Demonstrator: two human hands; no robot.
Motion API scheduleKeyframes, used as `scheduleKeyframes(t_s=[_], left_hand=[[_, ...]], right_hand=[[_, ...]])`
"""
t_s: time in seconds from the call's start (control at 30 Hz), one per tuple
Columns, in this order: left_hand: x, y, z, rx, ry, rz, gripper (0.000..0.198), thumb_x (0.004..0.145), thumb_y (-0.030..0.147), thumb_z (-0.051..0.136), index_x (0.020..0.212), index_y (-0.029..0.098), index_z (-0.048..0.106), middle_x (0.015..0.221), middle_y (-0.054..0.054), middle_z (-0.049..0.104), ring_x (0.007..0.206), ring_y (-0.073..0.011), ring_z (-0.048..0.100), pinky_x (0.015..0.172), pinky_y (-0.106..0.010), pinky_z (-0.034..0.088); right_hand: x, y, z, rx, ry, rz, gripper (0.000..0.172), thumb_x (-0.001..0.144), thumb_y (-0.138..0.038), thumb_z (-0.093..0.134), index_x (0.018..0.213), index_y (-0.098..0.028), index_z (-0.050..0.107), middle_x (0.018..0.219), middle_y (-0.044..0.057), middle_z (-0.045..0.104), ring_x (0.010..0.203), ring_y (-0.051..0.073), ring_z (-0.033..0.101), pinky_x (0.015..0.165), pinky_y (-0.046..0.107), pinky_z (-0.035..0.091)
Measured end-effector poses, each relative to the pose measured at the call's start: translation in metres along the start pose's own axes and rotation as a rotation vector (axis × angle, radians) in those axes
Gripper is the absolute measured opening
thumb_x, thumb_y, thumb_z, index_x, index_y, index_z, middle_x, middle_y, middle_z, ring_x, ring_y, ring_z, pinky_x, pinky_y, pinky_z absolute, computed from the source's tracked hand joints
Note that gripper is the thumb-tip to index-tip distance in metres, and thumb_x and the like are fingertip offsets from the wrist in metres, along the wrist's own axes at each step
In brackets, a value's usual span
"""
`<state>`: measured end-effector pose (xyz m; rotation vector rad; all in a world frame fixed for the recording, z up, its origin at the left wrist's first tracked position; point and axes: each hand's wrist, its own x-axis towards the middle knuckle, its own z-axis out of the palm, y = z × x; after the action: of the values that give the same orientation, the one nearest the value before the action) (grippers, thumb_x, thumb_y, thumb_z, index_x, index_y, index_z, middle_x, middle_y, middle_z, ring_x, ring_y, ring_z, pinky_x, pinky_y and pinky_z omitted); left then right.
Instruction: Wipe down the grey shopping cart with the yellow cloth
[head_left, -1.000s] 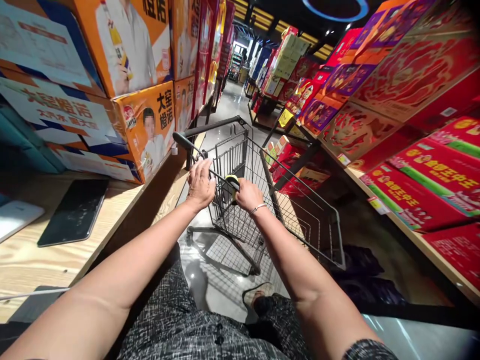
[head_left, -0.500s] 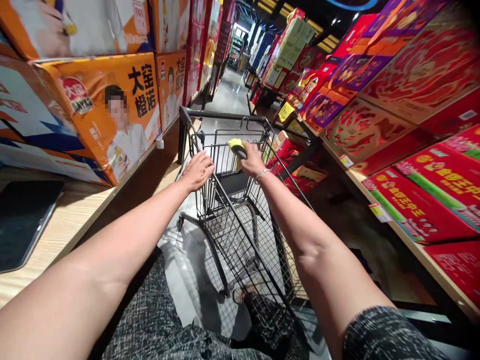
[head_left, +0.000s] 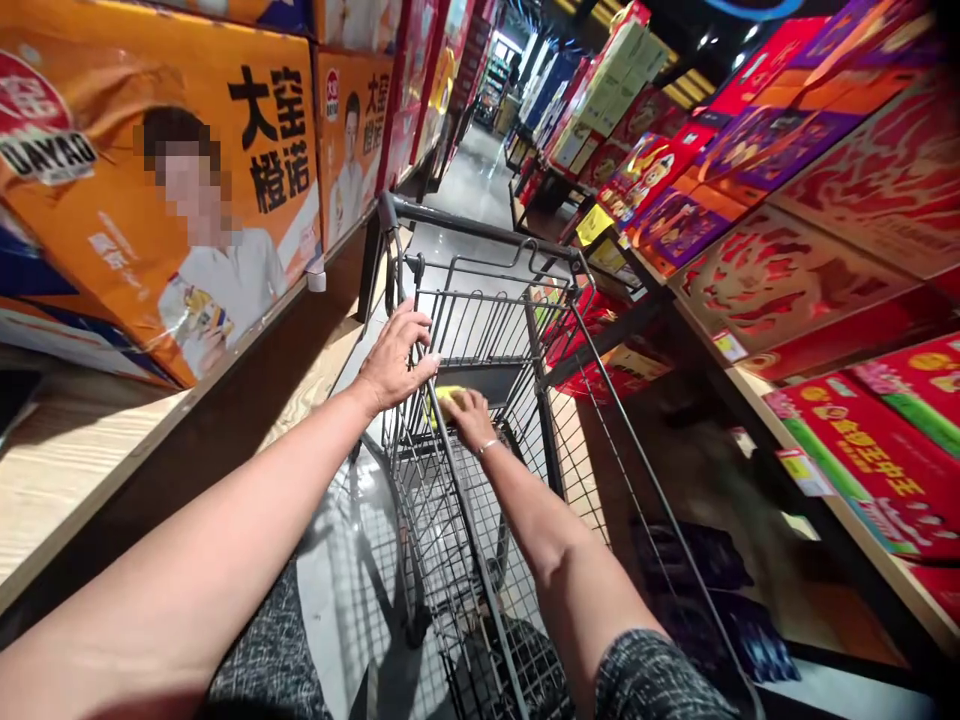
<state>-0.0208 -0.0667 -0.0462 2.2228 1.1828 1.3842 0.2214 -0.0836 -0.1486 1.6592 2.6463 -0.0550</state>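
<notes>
A dark metal shopping cart [head_left: 517, 375] stands in front of me, its handle bar at the far end. My left hand [head_left: 401, 355] grips the left top rim of the basket, fingers curled over it and thumb along the rail. Down inside the basket, close to the same left wire side, my right hand [head_left: 466, 415] holds a yellow cloth [head_left: 446, 400]. The fingers cover much of the cloth, so its full shape is hidden. A thin bracelet [head_left: 487, 447] circles the right wrist.
Orange drink cartons [head_left: 187, 200] are stacked on a wooden shelf [head_left: 82, 470] at the left. Red gift boxes [head_left: 870, 450] and purple boxes [head_left: 765, 150] line the right shelf. Between them a tiled aisle [head_left: 480, 165] runs away. Dark packs [head_left: 690, 560] lie low at the right.
My right hand has moved down and left into the basket with the yellow cloth. The left hand stays on the rim, its fingers slightly shifted. The view has come nearer the orange cartons.
</notes>
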Motion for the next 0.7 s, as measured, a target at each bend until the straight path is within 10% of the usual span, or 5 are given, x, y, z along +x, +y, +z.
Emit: scheduleKeyframes(t_s=[0.1,0.23,0.43,0.53,0.7], left_hand=[[-0.002,0.002,0.005,-0.012,0.029,-0.028,0.015,0.087,0.034,0.053,0.095,0.023,0.051,0.131,-0.009,0.057,0.150,-0.0310,0.029,0.122,-0.053,0.029],[-0.004,0.006,0.010,-0.029,0.051,-0.077,0.013,0.086,0.031,0.051,0.096,0.023,0.052,0.138,-0.009,0.055,0.152,-0.0293,0.026,0.124,-0.052,0.027],[-0.008,0.006,0.014,-0.047,0.066,-0.104,0.020,0.088,0.033,0.049,0.105,0.023,0.055,0.150,-0.008,0.048,0.155,-0.0278,0.018,0.125,-0.053,0.023],[-0.010,0.004,0.015,-0.062,0.082,-0.094,0.021,0.089,0.033,0.050,0.106,0.023,0.055,0.152,-0.007,0.047,0.155,-0.0279,0.017,0.125,-0.053,0.022],[-0.010,0.004,0.018,-0.084,0.119,-0.069,0.020,0.089,0.034,0.050,0.105,0.022,0.055,0.151,-0.008,0.048,0.155,-0.0283,0.018,0.124,-0.054,0.022]], right_hand=[[-0.013,0.015,-0.002,-0.023,-0.072,-0.062,0.039,0.095,-0.014,0.048,0.123,-0.035,0.065,0.138,0.003,0.057,0.127,0.024,0.036,0.100,0.040,0.035],[0.024,0.057,-0.067,-0.063,-0.032,-0.032,0.030,0.098,-0.023,0.048,0.121,-0.031,0.066,0.143,0.004,0.052,0.133,0.026,0.029,0.109,0.046,0.027],[0.085,0.092,-0.154,-0.068,0.538,0.274,0.041,0.090,-0.015,0.043,0.126,-0.023,0.062,0.142,0.010,0.046,0.133,0.025,0.033,0.112,0.041,0.027],[0.080,0.083,-0.130,0.013,0.597,0.392,0.050,0.080,-0.008,0.042,0.126,-0.020,0.059,0.139,0.012,0.047,0.132,0.024,0.038,0.111,0.040,0.030],[0.026,0.053,-0.037,0.199,0.275,0.583,0.052,0.080,-0.008,0.043,0.128,-0.022,0.056,0.144,0.011,0.046,0.136,0.026,0.038,0.112,0.044,0.033]])
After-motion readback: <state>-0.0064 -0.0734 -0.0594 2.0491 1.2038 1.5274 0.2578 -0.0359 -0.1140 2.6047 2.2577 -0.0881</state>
